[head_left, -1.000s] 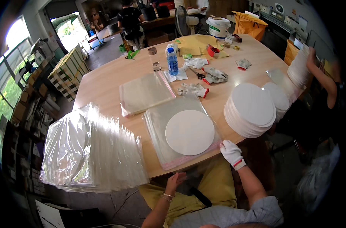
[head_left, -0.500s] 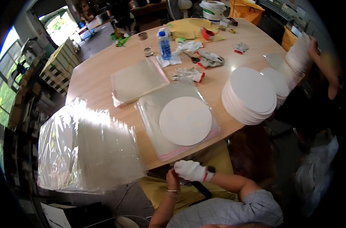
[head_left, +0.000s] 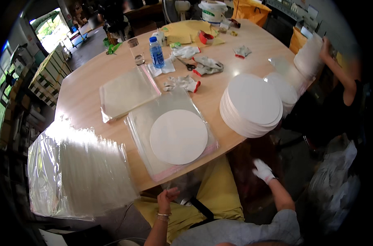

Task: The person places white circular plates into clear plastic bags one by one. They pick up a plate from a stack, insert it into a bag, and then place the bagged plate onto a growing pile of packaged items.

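My bare left hand [head_left: 167, 197], with bracelets on the wrist, is just below the table's front edge, its fingers stretched out and holding nothing I can see. My right hand [head_left: 263, 170] wears a white glove and reaches out past the table edge at the right, fingers apart and empty. In front of me a round white disc [head_left: 178, 136] lies flat on a pile of clear plastic bags [head_left: 157, 169] with a pink edge strip. To its right stands a tall stack of white discs [head_left: 254, 98], nearest to my right hand.
Shiny bagged discs [head_left: 94, 176] overhang the table at left. Another bag pile [head_left: 129, 90], a water bottle [head_left: 157, 53], scissors [head_left: 189, 66], loose gloves [head_left: 209, 66] and a white bucket [head_left: 212, 12] lie farther back. At right, a co-worker's arm [head_left: 340, 69] handles discs.
My hands were together below the table edge, bare fingers at the glove. They have parted: the right swung out to the right, the left moved slightly left and opened. The view shifted.
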A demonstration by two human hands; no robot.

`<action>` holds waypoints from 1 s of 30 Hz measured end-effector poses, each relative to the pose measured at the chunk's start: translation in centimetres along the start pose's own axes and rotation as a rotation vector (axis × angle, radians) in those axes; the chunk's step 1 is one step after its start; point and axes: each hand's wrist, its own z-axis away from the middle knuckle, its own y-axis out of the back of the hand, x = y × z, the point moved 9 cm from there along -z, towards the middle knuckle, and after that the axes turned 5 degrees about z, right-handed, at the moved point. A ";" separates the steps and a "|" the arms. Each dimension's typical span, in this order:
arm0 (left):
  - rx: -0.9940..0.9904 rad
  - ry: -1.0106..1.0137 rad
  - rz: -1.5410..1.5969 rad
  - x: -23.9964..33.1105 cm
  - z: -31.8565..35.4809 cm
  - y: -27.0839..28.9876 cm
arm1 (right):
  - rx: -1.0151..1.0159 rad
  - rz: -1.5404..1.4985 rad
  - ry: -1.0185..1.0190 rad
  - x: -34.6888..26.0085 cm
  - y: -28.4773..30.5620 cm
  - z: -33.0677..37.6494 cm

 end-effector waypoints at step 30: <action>0.069 -0.740 -0.914 9.9 0.1 -2.4 | 0.375 -0.329 0.555 -20.2 14.4 -7.8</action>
